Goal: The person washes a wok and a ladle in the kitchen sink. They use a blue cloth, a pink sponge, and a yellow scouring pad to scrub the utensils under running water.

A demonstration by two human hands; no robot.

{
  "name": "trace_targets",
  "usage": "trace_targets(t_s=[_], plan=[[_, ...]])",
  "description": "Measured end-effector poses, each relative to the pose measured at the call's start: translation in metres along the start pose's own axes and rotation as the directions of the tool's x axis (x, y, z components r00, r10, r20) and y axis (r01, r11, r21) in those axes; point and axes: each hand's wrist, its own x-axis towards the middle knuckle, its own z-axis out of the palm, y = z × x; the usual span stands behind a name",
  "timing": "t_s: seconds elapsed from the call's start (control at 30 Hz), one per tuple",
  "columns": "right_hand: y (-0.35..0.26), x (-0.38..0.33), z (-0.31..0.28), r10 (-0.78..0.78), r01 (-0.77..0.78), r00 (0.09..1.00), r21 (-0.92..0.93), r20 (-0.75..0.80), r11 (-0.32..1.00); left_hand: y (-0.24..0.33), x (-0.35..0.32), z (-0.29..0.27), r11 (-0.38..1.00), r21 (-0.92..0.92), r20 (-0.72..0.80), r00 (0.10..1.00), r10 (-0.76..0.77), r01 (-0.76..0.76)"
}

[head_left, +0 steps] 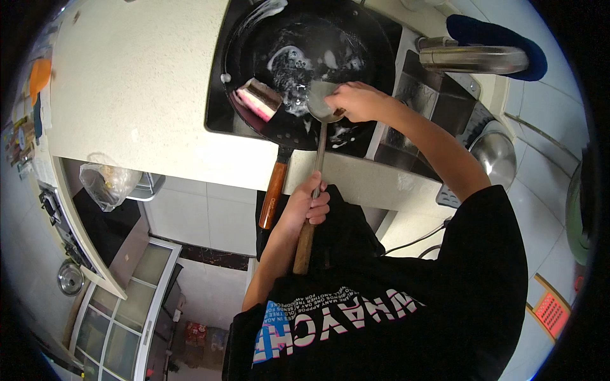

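View from above a kitchen counter, strongly bent toward the rim by the lens. The person's black printed shirt [406, 317] fills the lower right and hides the floor and cabinet fronts beneath it. The far rim of the round black wok [311, 57] is cut off at the top edge, and the basin of the steel sink [419, 108] is largely covered by the right forearm. Small items along the left edge are too blurred and compressed to identify.

The long metal ladle with a wooden grip [316, 159] lies across the near rim of the wok, its shallow bowl inside the pan and its shaft running down toward the body. The bowl looks grey and wet; the shaft is thin bright metal, ending in a brown wooden grip. The left hand [306, 206] is closed around the shaft just above that grip. The right hand [359, 101] rests on the ladle bowl, fingers curled against it; whether something lies under the fingers cannot be made out. The two hands are well apart along the ladle.

Inside the wok, white suds streak the dark surface, and a block-shaped sponge with pink and white layers [257, 98] sits at the left. The wok's own orange-brown wooden handle [273, 193] points down beside the ladle shaft. A curved steel tap [473, 59] stands to the right.
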Motion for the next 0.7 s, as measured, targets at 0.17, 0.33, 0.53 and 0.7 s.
trace_targets(t_s=[0.17,0.33,0.53,0.7], plan=[[-0.019,0.029,0.014,-0.109,0.105,0.992,-0.069,-0.058,0.992,0.003,-0.001,0.001,0.998,-0.007,0.045,0.997,-0.062,0.062],[-0.005,0.042,-0.003,0.183,-0.217,0.964,-0.171,-0.195,0.961,0.003,-0.004,0.003,0.996,-0.057,0.025,0.998,-0.065,0.066],[-0.014,0.019,-0.006,0.108,-0.104,0.99,-0.039,0.088,0.994,0.003,0.001,-0.002,0.994,-0.092,0.069,0.996,-0.051,0.057],[-0.009,0.051,-0.007,0.16,-0.16,0.975,0.015,-0.156,0.987,0.006,0.001,-0.002,0.998,-0.052,0.05,0.998,-0.027,0.029]])
